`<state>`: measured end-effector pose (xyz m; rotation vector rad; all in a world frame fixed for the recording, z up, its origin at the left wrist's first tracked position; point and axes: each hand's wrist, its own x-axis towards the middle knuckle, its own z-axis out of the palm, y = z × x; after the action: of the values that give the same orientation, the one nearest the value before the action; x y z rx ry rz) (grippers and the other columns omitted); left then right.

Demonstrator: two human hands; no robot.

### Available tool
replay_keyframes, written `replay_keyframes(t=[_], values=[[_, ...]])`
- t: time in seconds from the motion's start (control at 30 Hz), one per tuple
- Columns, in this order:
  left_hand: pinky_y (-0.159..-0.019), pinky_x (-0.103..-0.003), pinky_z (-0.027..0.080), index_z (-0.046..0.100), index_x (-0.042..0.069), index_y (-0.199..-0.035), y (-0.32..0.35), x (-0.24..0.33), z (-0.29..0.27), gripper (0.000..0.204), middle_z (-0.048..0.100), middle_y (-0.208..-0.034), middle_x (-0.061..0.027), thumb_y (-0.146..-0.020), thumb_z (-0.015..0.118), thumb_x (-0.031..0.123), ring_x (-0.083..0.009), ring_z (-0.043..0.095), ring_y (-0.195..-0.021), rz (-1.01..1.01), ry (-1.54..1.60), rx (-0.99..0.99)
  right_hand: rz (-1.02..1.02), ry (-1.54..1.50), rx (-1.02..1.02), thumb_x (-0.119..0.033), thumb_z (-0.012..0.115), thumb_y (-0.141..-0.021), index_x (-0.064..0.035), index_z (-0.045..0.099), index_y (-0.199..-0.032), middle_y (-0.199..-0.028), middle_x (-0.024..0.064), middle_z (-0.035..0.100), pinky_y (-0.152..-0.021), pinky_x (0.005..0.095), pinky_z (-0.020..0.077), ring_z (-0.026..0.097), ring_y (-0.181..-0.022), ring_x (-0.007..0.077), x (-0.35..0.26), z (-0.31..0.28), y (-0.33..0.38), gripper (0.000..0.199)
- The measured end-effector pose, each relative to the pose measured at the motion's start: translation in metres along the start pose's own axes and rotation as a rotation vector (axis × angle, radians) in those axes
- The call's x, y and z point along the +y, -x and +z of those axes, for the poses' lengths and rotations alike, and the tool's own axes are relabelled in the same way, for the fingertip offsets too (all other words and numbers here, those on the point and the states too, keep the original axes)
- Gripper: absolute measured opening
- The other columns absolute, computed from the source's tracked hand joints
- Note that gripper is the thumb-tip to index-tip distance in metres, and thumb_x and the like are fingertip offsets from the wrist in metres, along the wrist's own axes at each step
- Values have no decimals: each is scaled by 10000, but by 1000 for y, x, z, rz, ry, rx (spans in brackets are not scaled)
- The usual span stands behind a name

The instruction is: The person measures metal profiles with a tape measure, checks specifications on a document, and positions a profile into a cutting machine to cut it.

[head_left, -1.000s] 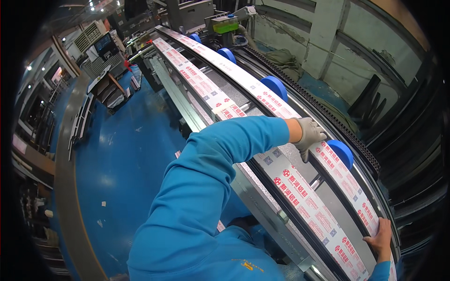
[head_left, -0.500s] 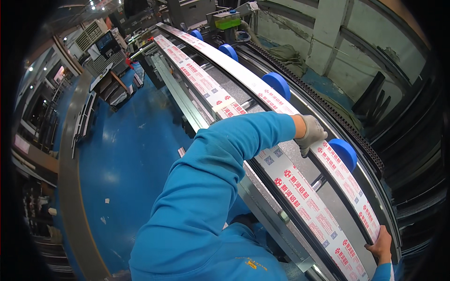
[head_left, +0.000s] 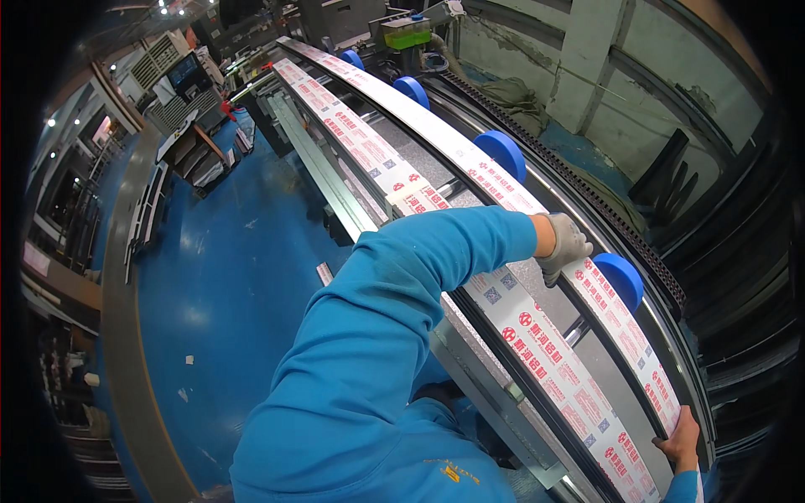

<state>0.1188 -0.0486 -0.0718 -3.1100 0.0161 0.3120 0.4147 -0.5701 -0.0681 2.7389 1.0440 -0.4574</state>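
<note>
Two long metal profiles in white film with red print lie side by side. My left hand [head_left: 563, 249], in a grey glove, is closed over the far profile [head_left: 605, 295], its fingers curled round the near edge. Lower right, my bare right hand [head_left: 681, 440] grips the same profile, thumb on the near side. The near profile [head_left: 549, 356] runs beneath my left forearm, which hides part of it. Blue wheels [head_left: 619, 281] stand along the far profile's outer edge, one of them close beside my left hand.
A metal frame rail [head_left: 323, 172] borders the near side, over a blue floor [head_left: 226, 277]. Behind the wheels runs a black cable chain [head_left: 537, 151]. A bright green container [head_left: 406, 33] is at the far end. Dark strips [head_left: 667, 180] lean by the wall at right.
The machine and both profiles appear slightly farther right in the picture. My left hand has shifted a little right with them; both hands keep their grip.
</note>
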Motion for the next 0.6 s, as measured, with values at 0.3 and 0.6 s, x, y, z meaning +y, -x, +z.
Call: replay_keyframes(t=[0.3, 0.6], values=[[-924, -415, 562, 640, 51, -1245, -4, 0, 3, 835, 750, -1079, -136, -633, 962, 519, -307, 730, -1000, 11, -6, 15, -13, 47, 11, -124, 1021, -487, -60, 510, -1229, -1104, 172, 669, -966, 427, 550, 672, -979, 381, 8, 6, -5, 903], [-1047, -425, 492, 622, 71, -1332, 13, 9, -15, 923, 709, -1245, -156, -631, 954, 571, -298, 671, -1160, -5, -151, 50, -84, 119, 144, -117, 1000, -511, -26, 412, -1534, -1430, 204, 582, -1163, 439, 436, 572, -1299, 393, -28, -19, 20, 1184]])
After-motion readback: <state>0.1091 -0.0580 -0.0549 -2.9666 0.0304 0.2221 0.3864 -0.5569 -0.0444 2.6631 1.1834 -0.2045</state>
